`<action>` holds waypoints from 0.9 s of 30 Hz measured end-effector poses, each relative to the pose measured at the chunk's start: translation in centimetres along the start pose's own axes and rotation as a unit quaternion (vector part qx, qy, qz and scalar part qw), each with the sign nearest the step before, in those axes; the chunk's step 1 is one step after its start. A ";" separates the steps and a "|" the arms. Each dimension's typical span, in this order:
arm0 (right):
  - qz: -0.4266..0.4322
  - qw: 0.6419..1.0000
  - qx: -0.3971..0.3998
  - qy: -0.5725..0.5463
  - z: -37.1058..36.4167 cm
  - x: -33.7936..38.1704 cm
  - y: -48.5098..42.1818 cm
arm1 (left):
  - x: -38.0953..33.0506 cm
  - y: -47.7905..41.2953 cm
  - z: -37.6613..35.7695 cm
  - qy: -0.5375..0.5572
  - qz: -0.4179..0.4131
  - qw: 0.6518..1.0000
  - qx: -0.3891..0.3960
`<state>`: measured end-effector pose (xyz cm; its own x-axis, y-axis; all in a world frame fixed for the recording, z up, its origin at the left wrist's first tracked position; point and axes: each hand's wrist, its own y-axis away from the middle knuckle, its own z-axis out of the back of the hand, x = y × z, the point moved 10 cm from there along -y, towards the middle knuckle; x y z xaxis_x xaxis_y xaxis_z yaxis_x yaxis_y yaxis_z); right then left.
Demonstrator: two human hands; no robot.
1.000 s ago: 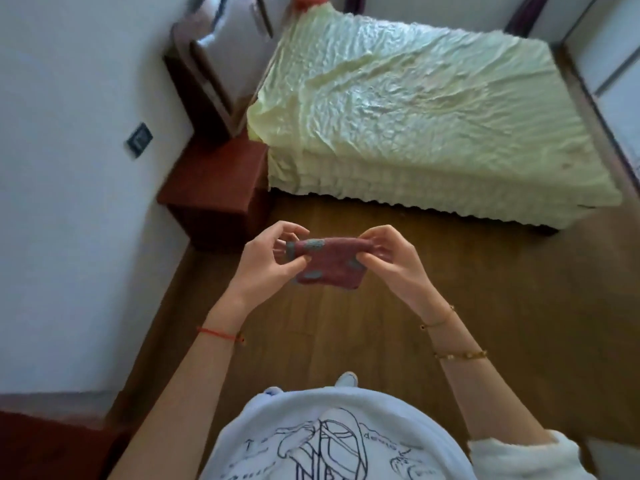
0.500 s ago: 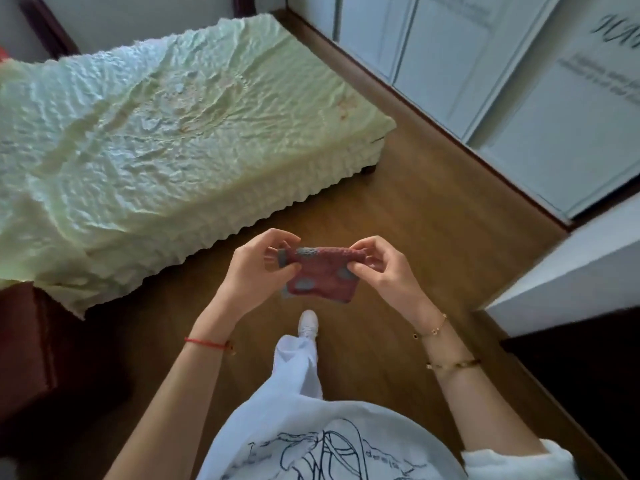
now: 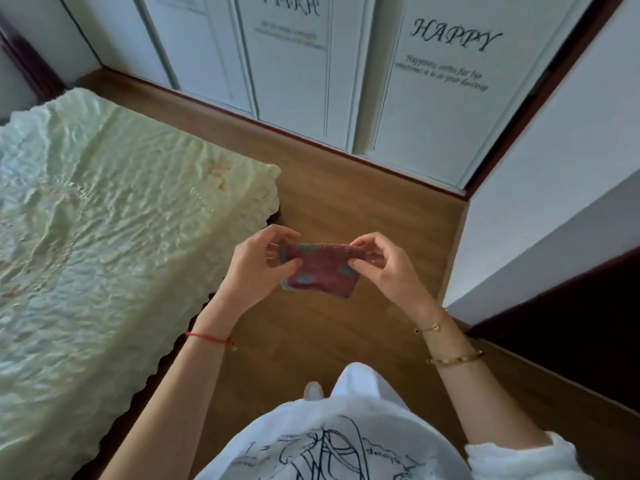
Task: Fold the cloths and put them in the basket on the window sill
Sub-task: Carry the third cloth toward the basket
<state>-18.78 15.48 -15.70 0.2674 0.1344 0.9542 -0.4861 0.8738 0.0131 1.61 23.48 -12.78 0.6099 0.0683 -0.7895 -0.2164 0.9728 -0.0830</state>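
Centre of frame: small folded maroon knit cloth with grey-blue patches (image 3: 320, 268), held in the air above the wooden floor (image 3: 346, 202). Left hand (image 3: 258, 268) and right hand (image 3: 384, 268) each pinch an upper corner. Basket and window sill not in view (a loosened pinch could let the fold drop open)

Head view, downward, near hands (image 3: 322, 268)

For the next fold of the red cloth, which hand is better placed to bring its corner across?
Probably the right hand: it pinches only the top corner of the red cloth, while the left hand grips its end more fully and can anchor it.
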 end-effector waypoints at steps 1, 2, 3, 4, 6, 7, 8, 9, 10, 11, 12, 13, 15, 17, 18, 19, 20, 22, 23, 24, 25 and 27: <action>-0.002 1.000 -0.016 0.003 0.7 -0.2 -1.6 | 0.0 -2.3 -0.2 0.003 -0.009 1.000 0.010; -0.006 1.000 -0.029 0.006 1.5 -0.4 -3.2 | 0.0 -4.5 -0.5 0.006 -0.017 1.000 0.018; -0.011 0.999 -0.040 0.009 2.2 -0.8 -4.8 | 0.1 -6.6 -0.9 0.008 -0.023 0.999 0.024; -0.016 0.999 -0.049 0.011 2.8 -1.3 -6.5 | 0.3 -8.8 -1.2 0.008 -0.028 0.999 0.031; -0.020 0.998 -0.058 0.017 3.9 -2.2 -10.1 | 0.8 -13.1 -1.9 0.012 -0.033 0.999 0.041; -0.020 0.998 -0.060 0.019 4.4 -2.7 -12.1 | 1.2 -15.3 -2.3 0.015 -0.034 0.998 0.044; -0.021 0.998 -0.062 0.019 5.0 -3.1 -14.3 | 1.6 -17.7 -2.7 0.017 -0.035 0.998 0.046; -0.022 0.998 -0.064 0.018 5.7 -3.5 -16.4 | 1.9 -20.0 -2.9 0.018 -0.036 0.998 0.046; -0.021 0.997 -0.066 0.016 6.4 -3.8 -18.8 | 2.1 -22.5 -3.2 0.018 -0.038 0.998 0.044; -0.019 0.997 -0.067 0.015 7.1 -4.0 -21.3 | 2.2 -25.0 -3.3 0.017 -0.040 0.998 0.042; -0.015 0.998 -0.066 0.015 7.8 -4.1 -23.9 | 2.4 -27.5 -3.4 0.019 -0.040 0.998 0.039; -0.011 0.998 -0.063 0.019 8.6 -4.0 -26.6 | 2.6 -30.1 -3.4 0.021 -0.039 0.998 0.037; -0.003 0.998 -0.053 0.027 9.9 -3.6 -32.3 | 2.9 -35.3 -3.0 0.020 -0.036 0.999 0.025; 0.004 0.999 -0.036 0.030 10.8 -3.1 -37.9 | 3.4 -40.2 -2.2 0.021 -0.028 0.999 0.006; 0.006 0.999 -0.027 0.030 11.1 -2.8 -40.6 | 3.7 -42.6 -1.8 0.024 -0.022 0.999 -0.005; 0.009 0.999 -0.019 0.032 11.3 -2.5 -43.3 | 4.0 -44.8 -1.3 0.025 -0.016 0.999 -0.017; 0.010 0.999 -0.012 0.034 11.5 -2.3 -45.9 | 4.4 -46.9 -0.9 0.026 -0.010 0.999 -0.028; 0.010 0.999 -0.002 0.031 11.5 -2.1 -50.8 | 5.3 -50.7 0.0 0.027 0.001 0.999 -0.047; 0.013 0.999 0.003 0.030 11.4 -1.9 -53.3 | 5.9 -52.7 0.5 0.029 0.006 0.998 -0.056; 0.014 0.999 0.010 0.028 11.3 -1.9 -55.7 | 6.6 -54.6 1.0 0.030 0.014 0.997 -0.064; 0.015 0.999 0.017 0.027 11.0 -2.0 -58.1 | 7.5 -56.5 1.4 0.031 0.023 0.997 -0.071; 0.017 0.999 0.031 0.027 10.3 -2.1 -63.0 | 9.2 -60.4 2.3 0.035 0.037 0.995 -0.083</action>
<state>2.68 -44.68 -15.44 0.2931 0.1896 0.9371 -0.5453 0.8382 0.0009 22.07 -34.10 -13.61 0.5345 0.1162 -0.8372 -0.3854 0.9151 -0.1190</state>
